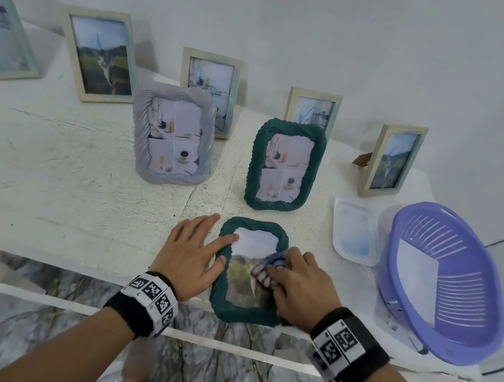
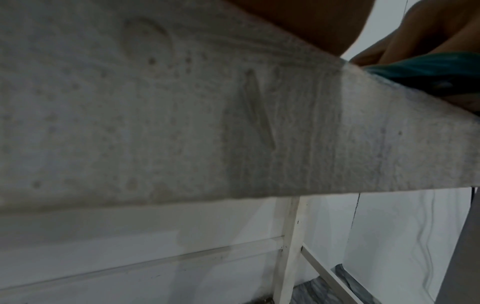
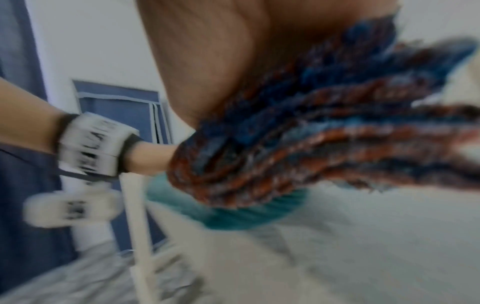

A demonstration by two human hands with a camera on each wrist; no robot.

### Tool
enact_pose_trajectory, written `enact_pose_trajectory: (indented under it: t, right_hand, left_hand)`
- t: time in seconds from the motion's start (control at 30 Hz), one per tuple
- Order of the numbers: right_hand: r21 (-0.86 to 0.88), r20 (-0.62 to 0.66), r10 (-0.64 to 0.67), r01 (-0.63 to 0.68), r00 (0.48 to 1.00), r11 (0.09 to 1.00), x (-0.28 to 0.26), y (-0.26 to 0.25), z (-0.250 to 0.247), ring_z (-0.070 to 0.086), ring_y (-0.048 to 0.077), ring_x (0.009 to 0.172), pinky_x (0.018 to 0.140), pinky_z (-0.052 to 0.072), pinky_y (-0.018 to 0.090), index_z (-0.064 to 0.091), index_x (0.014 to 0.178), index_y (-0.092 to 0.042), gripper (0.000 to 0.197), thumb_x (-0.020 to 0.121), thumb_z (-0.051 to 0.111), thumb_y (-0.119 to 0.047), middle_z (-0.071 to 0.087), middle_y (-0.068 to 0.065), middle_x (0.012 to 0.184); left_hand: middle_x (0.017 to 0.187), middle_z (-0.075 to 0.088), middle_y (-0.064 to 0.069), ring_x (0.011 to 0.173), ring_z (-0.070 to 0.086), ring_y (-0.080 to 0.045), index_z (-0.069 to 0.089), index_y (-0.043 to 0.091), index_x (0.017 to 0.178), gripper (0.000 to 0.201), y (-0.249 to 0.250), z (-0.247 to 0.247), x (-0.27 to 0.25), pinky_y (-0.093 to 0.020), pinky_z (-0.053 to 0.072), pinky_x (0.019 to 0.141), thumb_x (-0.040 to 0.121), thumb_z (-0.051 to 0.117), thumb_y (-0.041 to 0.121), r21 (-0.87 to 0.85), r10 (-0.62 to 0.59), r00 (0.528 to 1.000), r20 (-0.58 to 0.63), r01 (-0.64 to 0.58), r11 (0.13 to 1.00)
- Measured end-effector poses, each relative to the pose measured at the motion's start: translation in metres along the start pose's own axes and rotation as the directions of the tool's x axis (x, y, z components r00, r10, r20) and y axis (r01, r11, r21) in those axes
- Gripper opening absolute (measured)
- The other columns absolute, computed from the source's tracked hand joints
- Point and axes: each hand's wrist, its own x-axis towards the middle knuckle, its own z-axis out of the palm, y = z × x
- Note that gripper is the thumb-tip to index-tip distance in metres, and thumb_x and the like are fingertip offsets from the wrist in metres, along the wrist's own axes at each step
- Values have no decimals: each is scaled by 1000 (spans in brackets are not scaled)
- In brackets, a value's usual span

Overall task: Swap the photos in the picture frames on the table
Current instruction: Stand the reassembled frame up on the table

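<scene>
A dark green picture frame [image 1: 241, 312] lies flat at the table's front edge, showing a landscape photo. My left hand [image 1: 199, 252] rests on its left rim with straight fingers, the index tip on the glass. My right hand [image 1: 299, 280] grips a striped red, white and blue cloth [image 1: 267, 269] and holds it on the right side of the glass. The right wrist view is blurred and shows the cloth [image 3: 324, 133] over the teal frame edge [image 3: 233, 216]. Behind stand a grey frame [image 1: 140, 127] and a second green frame [image 1: 257, 164], both with collage photos.
Several pale wooden frames [image 1: 99, 56] stand along the wall at the back. A purple basket [image 1: 450, 279] holding a white sheet sits at the right, a clear plastic lid [image 1: 356, 231] beside it. The white table [image 1: 61, 174] stretches to the left.
</scene>
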Motion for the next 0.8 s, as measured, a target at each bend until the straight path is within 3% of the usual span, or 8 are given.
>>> enact_pose_trajectory:
  t: [0.13, 0.23, 0.37, 0.43, 0.53, 0.67, 0.73, 0.8]
  right_hand:
    - [91, 112, -159, 150, 981, 985, -26, -19, 4, 46, 21, 94, 67, 44, 32, 65, 115, -31, 39, 88, 39, -38, 47, 1, 104]
    - [23, 73, -61, 60, 995, 998, -9, -4, -1, 45, 22, 99, 72, 45, 34, 58, 126, -35, 40, 90, 39, -37, 47, 2, 113]
    - [-46, -16, 135, -135, 991, 990, 17, -9, -3, 43, 28, 109, 79, 47, 37, 55, 128, -18, 40, 93, 40, -30, 43, 8, 126]
    - [-28, 9, 75, -74, 997, 997, 18, -21, 1, 42, 28, 112, 82, 49, 38, 53, 129, -14, 40, 93, 41, -30, 41, 10, 129]
    - [-12, 32, -13, 14, 999, 1000, 20, -18, -1, 43, 27, 110, 80, 48, 38, 52, 130, -21, 41, 92, 42, -32, 42, 8, 124]
    - [-47, -20, 137, -138, 990, 989, 43, -4, -8, 43, 28, 109, 79, 47, 38, 49, 132, -17, 41, 93, 43, -29, 41, 10, 124]
    - [-32, -25, 97, -97, 995, 995, 43, -14, -5, 42, 29, 111, 81, 47, 37, 49, 131, -16, 41, 92, 44, -27, 40, 10, 125]
    - [32, 17, -43, 43, 999, 999, 28, -25, 3, 42, 26, 111, 85, 48, 37, 50, 132, -20, 41, 92, 44, -30, 42, 8, 123]
  left_hand:
    - [157, 28, -5, 141, 27, -28, 35, 45, 144, 52, 0, 0, 0, -43, 12, 114, 93, 28, 49, 7, -1, 1000, 4, 1, 1000]
    - [156, 31, -6, 139, 30, -29, 38, 44, 143, 51, 0, 1, 1, -43, 14, 113, 93, 29, 49, 3, 1, 1000, 1, -1, 1000]
    - [155, 32, -6, 139, 30, -28, 38, 45, 142, 50, 0, 1, 1, -43, 14, 113, 93, 29, 49, 7, 2, 1000, -3, -2, 1000]
    - [156, 31, -5, 140, 29, -28, 37, 45, 143, 50, 0, 1, 1, -43, 14, 113, 93, 29, 49, 9, 1, 1000, -6, -1, 1000]
    - [156, 31, -6, 140, 29, -28, 38, 44, 143, 51, 0, 1, 1, -43, 14, 113, 93, 29, 49, 7, 2, 1000, -4, -2, 1000]
    - [154, 34, -7, 138, 32, -29, 41, 43, 141, 50, 1, 1, 1, -43, 16, 112, 93, 30, 49, 4, 0, 1000, -10, 0, 1000]
    - [154, 34, -7, 137, 32, -29, 42, 43, 141, 50, 1, 1, 1, -44, 17, 112, 92, 31, 49, -3, 3, 1000, -13, -3, 1000]
    - [154, 34, -7, 138, 33, -30, 41, 43, 141, 50, 0, 1, 1, -45, 17, 112, 92, 31, 50, -8, 2, 1000, -16, -2, 1000]
